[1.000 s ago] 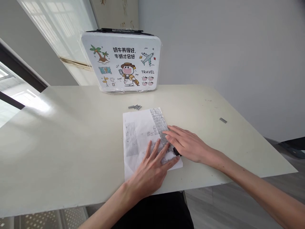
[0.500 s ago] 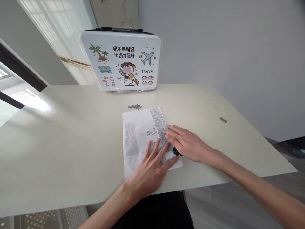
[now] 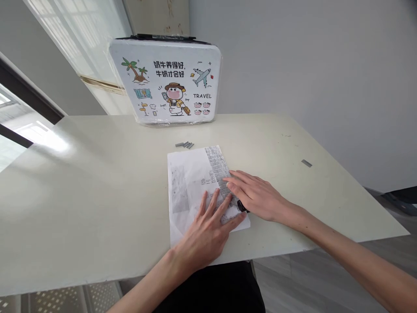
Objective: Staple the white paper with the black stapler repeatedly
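Observation:
Several white printed sheets [image 3: 192, 169] lie on the pale table near its front edge, with rows of staples or silvery strips along the right side. My left hand [image 3: 208, 230] rests flat on the lower part of the sheets, fingers spread. From the right, my right hand [image 3: 256, 195] reaches over the sheets' right edge, its fingers stretched out together. Beneath its palm a small black object [image 3: 241, 206] shows, probably a stapler's end; most of it is hidden. Short grey staple strips [image 3: 184, 144] sit just behind the sheets.
A white case [image 3: 172, 82] with cartoon prints, in clear plastic, stands at the table's back. Another staple strip [image 3: 306, 163] lies on the right of the table [image 3: 84, 195]. The table's front edge runs just below my hands.

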`<action>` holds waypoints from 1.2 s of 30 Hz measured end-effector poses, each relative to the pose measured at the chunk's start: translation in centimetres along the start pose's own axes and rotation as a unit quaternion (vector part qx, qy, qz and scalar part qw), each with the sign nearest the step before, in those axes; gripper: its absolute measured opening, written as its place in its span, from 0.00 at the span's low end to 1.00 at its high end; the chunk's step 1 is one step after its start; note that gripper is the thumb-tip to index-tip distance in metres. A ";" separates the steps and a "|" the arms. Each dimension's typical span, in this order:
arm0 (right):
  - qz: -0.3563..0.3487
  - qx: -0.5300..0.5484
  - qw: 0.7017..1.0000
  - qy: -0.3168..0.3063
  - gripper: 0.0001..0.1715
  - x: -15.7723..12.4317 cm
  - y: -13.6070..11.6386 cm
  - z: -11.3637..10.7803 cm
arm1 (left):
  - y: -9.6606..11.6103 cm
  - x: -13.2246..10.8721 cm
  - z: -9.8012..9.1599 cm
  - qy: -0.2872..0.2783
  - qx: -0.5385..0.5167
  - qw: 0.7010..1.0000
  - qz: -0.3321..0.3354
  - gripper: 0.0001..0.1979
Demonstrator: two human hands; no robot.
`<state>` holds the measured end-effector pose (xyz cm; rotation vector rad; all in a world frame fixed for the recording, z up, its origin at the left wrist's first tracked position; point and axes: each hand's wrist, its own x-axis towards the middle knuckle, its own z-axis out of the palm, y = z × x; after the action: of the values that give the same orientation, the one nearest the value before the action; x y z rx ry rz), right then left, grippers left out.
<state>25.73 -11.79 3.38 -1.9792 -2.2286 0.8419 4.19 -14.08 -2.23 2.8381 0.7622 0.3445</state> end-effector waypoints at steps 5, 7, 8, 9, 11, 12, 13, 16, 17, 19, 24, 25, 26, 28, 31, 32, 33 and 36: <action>0.001 -0.001 1.000 0.007 0.44 0.1 0.0 0.1 | -0.1 0.0 0.2 0.012 -0.008 1.000 -0.004 0.34; -0.001 -0.007 1.000 0.012 0.44 0.1 -0.1 0.2 | -0.1 -0.1 0.2 0.014 -0.009 1.000 -0.004 0.33; -0.003 -0.012 1.000 0.015 0.43 0.2 -0.1 0.2 | -0.1 -0.1 0.2 0.013 -0.009 1.000 -0.004 0.33; -0.006 -0.018 1.000 0.019 0.43 0.2 -0.2 0.2 | -0.1 -0.1 0.2 0.012 -0.009 1.000 -0.004 0.33; -0.011 -0.036 0.999 0.034 0.41 0.2 -0.3 0.4 | -0.1 0.0 0.2 0.010 -0.009 1.000 -0.004 0.34; -0.015 -0.048 0.998 0.043 0.40 0.2 -0.4 0.6 | -0.1 0.0 0.2 0.009 -0.009 1.000 -0.004 0.34; -0.019 -0.062 0.996 0.054 0.39 0.2 -0.4 0.8 | -0.1 0.0 0.2 0.010 -0.010 1.000 -0.004 0.34; -0.028 -0.112 0.989 0.090 0.37 0.4 -0.4 1.6 | -0.1 0.0 0.3 0.013 -0.009 1.000 0.001 0.33; -0.033 -0.130 0.986 0.100 0.37 0.6 -0.4 2.0 | -0.2 0.0 0.3 0.013 -0.009 1.000 0.005 0.33; -0.040 -0.160 0.979 0.116 0.37 0.8 -0.4 2.6 | -0.2 0.0 0.3 0.012 -0.010 1.000 0.012 0.34; -0.046 -0.160 0.980 0.112 0.37 0.9 -0.7 2.5 | -0.1 0.0 0.0 0.007 -0.009 1.000 0.013 0.34; -0.044 -0.138 0.984 0.100 0.37 0.8 -0.7 2.2 | 0.0 0.0 0.0 0.005 -0.009 1.000 0.012 0.34; -0.041 -0.107 0.989 0.089 0.37 0.7 -0.6 1.7 | 0.0 0.0 -0.1 0.003 -0.010 1.000 0.011 0.34; -0.036 -0.026 0.996 0.082 0.36 0.2 -0.1 0.9 | -0.1 -0.2 -0.3 0.000 -0.013 1.000 0.007 0.34; -0.082 0.074 0.987 0.114 0.34 -0.9 1.3 0.2 | -0.2 -0.6 -0.6 -0.004 -0.015 1.000 0.006 0.33; -0.113 0.081 0.983 0.120 0.33 -1.3 2.0 0.2 | -0.2 -0.8 -0.7 -0.004 -0.015 1.000 0.006 0.33; -0.148 0.076 0.979 0.119 0.32 -1.7 2.7 0.3 | -0.2 -1.0 -0.8 -0.003 -0.014 1.000 0.006 0.33; -0.209 0.036 0.971 0.110 0.27 -2.7 4.8 1.1 | 0.1 -1.3 -1.0 -0.002 -0.016 1.000 0.006 0.33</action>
<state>30.18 -14.53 1.28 -1.4086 -2.3160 0.6080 2.84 -14.69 -1.47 2.8128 0.7327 0.3482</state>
